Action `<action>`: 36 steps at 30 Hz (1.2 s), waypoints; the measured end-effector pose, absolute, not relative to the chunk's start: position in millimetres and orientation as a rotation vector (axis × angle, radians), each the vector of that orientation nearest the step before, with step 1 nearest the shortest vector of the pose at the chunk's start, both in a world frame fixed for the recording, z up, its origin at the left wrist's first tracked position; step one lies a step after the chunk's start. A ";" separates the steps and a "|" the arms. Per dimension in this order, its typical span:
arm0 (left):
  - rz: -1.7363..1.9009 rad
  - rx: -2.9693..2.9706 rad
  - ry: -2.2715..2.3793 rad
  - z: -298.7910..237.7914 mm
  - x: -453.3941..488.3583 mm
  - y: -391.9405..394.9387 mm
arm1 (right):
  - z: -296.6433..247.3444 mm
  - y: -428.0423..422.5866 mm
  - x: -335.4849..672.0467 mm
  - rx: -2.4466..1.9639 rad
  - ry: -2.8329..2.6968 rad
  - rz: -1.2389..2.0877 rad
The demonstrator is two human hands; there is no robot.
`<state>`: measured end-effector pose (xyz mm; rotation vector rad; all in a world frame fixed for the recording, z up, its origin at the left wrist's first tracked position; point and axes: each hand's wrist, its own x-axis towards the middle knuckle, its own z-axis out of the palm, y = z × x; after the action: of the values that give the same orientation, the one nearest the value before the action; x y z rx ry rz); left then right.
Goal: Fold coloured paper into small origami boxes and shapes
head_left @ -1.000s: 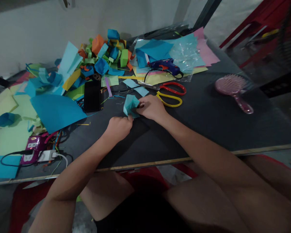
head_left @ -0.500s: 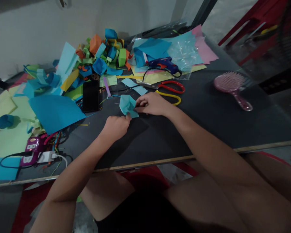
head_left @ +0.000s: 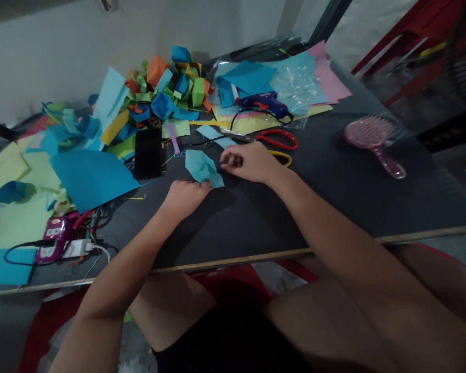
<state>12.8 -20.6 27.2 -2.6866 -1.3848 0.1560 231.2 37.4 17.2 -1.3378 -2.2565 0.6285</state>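
Observation:
A creased piece of light blue paper (head_left: 200,165) is above the dark table, folded into a partly hollow shape. Its lower edge is pinched between the thumb and fingers of my left hand (head_left: 188,197). Just right of the paper, my right hand (head_left: 252,161) is apart from it, fingers loosely curled, the thumb and forefinger separated with nothing visible between them. Behind that hand lie scissors (head_left: 280,140) with one red and one yellow handle, the yellow loop partly covered. A light blue paper strip (head_left: 213,135) lies near the blades.
A black phone (head_left: 148,154) and a purple stick (head_left: 173,138) lie left of the paper. Farther back are a heap of colourful folded papers (head_left: 163,106) and a blue glue gun (head_left: 267,103). A pink hairbrush (head_left: 368,132) lies right; a purple device (head_left: 55,238) with cables sits left.
My right hand has let go of the paper's right side and drawn slightly away. The paper has tilted left, still pinched in my left hand.

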 end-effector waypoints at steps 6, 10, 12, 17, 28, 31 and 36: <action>0.084 -2.741 -1.381 29.5 -2.6 -10.7 | 26.0 20.4 226.3 -1.223 -2.182 0.463; 0.041 -2.804 -1.365 29.1 -14.9 -3.3 | 37.3 14.3 222.6 -1.138 -2.390 0.474; 0.007 -2.849 -1.391 28.8 -19.2 0.6 | 39.3 14.6 220.9 -1.041 -2.529 0.411; -0.038 -2.907 -1.417 27.6 -24.4 7.3 | 28.9 19.2 217.5 -0.824 -2.709 0.066; -0.093 -2.841 -1.263 20.3 -25.4 5.0 | 7.1 34.4 230.0 -0.769 -2.812 -0.110; -0.103 -2.838 -1.255 18.5 -24.7 4.6 | 6.9 31.0 227.3 -0.886 -2.822 -0.060; -0.180 -2.855 -1.257 13.5 -24.8 5.4 | 12.8 23.9 217.1 -1.077 -2.883 -0.025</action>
<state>-24.8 5.4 13.5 -2.8551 -1.2568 -0.1799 217.1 23.9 12.8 -1.0767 -2.8833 -0.0248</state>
